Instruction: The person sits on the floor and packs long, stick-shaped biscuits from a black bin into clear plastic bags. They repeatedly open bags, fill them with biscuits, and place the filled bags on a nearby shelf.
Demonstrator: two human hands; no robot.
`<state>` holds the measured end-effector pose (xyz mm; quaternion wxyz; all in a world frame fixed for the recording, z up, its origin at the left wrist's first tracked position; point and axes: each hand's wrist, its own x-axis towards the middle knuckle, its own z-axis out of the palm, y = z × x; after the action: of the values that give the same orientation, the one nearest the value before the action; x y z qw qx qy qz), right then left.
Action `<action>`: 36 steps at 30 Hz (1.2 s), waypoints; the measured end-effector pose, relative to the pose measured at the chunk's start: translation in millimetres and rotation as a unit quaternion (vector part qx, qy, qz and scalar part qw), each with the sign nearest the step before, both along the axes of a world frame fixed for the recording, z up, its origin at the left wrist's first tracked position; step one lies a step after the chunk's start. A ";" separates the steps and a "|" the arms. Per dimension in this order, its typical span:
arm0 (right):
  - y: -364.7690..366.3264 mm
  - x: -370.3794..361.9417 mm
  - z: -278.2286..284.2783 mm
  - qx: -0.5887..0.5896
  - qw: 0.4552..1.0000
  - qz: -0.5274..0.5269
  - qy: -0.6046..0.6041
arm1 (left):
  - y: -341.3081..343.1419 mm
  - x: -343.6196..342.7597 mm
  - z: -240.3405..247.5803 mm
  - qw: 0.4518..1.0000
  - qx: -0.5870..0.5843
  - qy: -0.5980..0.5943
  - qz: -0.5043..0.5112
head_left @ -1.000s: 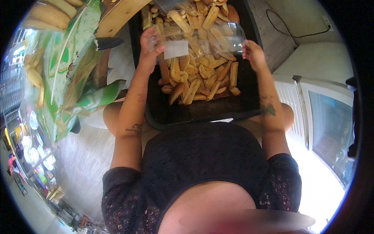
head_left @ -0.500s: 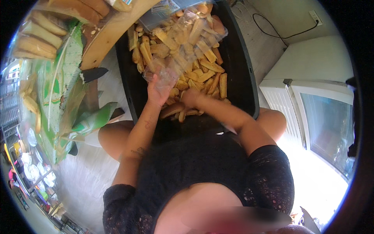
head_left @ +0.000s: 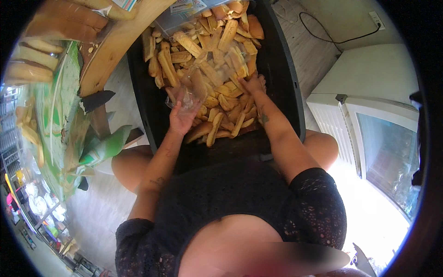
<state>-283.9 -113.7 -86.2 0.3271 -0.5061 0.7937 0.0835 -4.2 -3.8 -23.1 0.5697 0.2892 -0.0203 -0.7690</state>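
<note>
My left hand [head_left: 181, 119] is closed on the gathered end of a clear plastic bag [head_left: 188, 96]. The bag is see-through and spreads away over the bread, so its outline is hard to follow. Beneath it many golden-brown bread pieces [head_left: 229, 102], long and split, fill a deep black bin [head_left: 287, 69]. My right hand [head_left: 254, 85] is down among the bread on the bin's right side, near the far part of the bag. Its fingers look curled, and whatever they grip is hidden.
A wooden table edge [head_left: 104, 69] curves along the left, with bagged loaves [head_left: 30, 69] and green-white plastic sheeting [head_left: 57, 124] beside it. A clear plastic lid or box [head_left: 173, 18] overhangs the bin's far left. A white glass-fronted cabinet [head_left: 383, 134] stands right; a black cable [head_left: 323, 39] trails behind.
My right hand has moved from the bread at the bin's near side to farther away and right. My left hand still holds the bag and has shifted slightly nearer and left.
</note>
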 end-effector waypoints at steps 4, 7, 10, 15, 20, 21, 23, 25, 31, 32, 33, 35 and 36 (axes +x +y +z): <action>16.8 -1.4 1.1 -0.090 0.991 0.091 -0.026 | 1.9 -3.0 -2.0 1.000 0.005 0.024 -0.015; 12.7 -10.7 -12.7 0.019 0.996 0.021 -0.087 | 4.7 -5.9 -2.4 1.000 0.011 0.000 -0.026; 15.1 -19.1 -19.3 0.029 0.996 0.081 0.017 | 5.8 -5.6 -3.8 0.999 -0.006 -0.013 -0.047; 16.2 -32.5 -19.1 0.066 0.986 0.095 -0.117 | 4.8 -2.9 -3.8 0.999 0.010 0.020 -0.028; -7.2 -50.1 -48.4 0.095 0.974 0.119 -0.167 | -2.7 -6.5 -4.7 0.999 0.044 0.015 0.001; -6.6 -54.0 -55.9 0.087 0.974 0.108 -0.181 | -4.6 -7.7 -5.6 0.999 0.047 -0.004 -0.004; -0.6 -61.9 -68.2 0.131 0.949 -0.054 -0.280 | -8.4 -9.3 -7.7 0.998 0.049 -0.039 -0.010; 4.9 -64.5 -77.0 0.091 0.909 -0.204 -0.353 | -9.1 -10.1 -9.7 0.998 0.057 -0.040 -0.008; 8.6 -43.2 -86.6 0.077 0.977 -0.055 -0.192 | -7.4 -10.4 -13.5 0.999 0.033 -0.021 -0.031; 9.7 -42.2 -85.1 0.091 0.977 -0.040 -0.187 | -7.8 -10.4 -13.5 0.999 0.031 -0.018 -0.031; 11.1 -44.6 -82.3 0.112 0.974 -0.030 -0.193 | -8.5 -10.5 -13.4 0.999 0.033 -0.022 -0.030; 17.7 -53.6 -75.3 0.179 0.950 -0.043 -0.253 | -10.1 -10.2 -12.9 0.999 0.029 -0.019 -0.032; 21.1 -58.4 -71.9 0.207 0.936 -0.051 -0.279 | -10.5 -9.9 -12.5 0.999 0.039 -0.026 -0.024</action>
<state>-342.3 -92.7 -158.1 0.6369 -0.3887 0.6604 0.0843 -14.1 -14.3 -35.5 0.5391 0.3301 -0.0122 -0.7748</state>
